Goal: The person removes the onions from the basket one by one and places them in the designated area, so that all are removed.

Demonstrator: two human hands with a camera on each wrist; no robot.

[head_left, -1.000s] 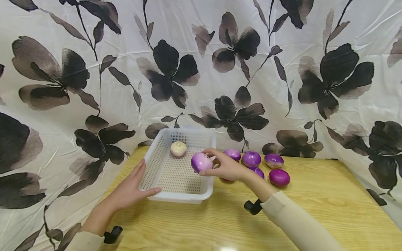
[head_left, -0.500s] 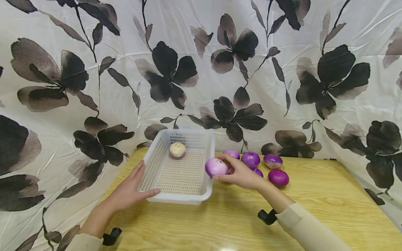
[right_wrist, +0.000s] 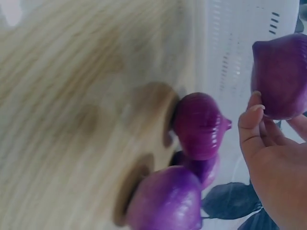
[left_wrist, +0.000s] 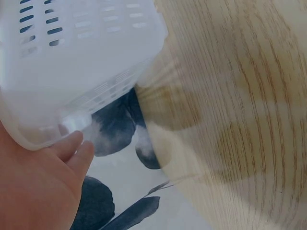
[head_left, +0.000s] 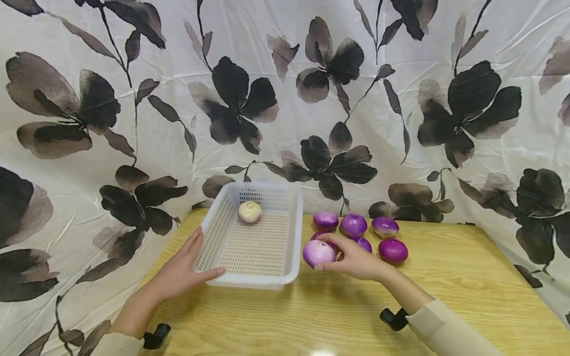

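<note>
My right hand (head_left: 356, 259) pinches a pale purple onion (head_left: 319, 253) between thumb and fingers, just to the right of the basket. In the right wrist view the held onion (right_wrist: 280, 76) appears dark purple, with my fingertips against its near side. My left hand (head_left: 178, 269) grips the left front corner of a white plastic basket (head_left: 296, 237), thumb over the rim and fingers along the outer wall. In the left wrist view that hand (left_wrist: 41, 187) touches the basket's edge. One whitish onion (head_left: 250, 212) sits inside the basket, toward the back left.
Several purple onions stand on the wooden table (head_left: 338, 316) to the right of the basket, among them a dark magenta onion (head_left: 393, 251) and a violet onion (head_left: 354, 225). A floral cloth (head_left: 267, 89) hangs behind and to the left of the table.
My right hand has carried the held onion rightward and toward me, from over the basket to beside its right wall. The left hand and the basket stay in place.
</note>
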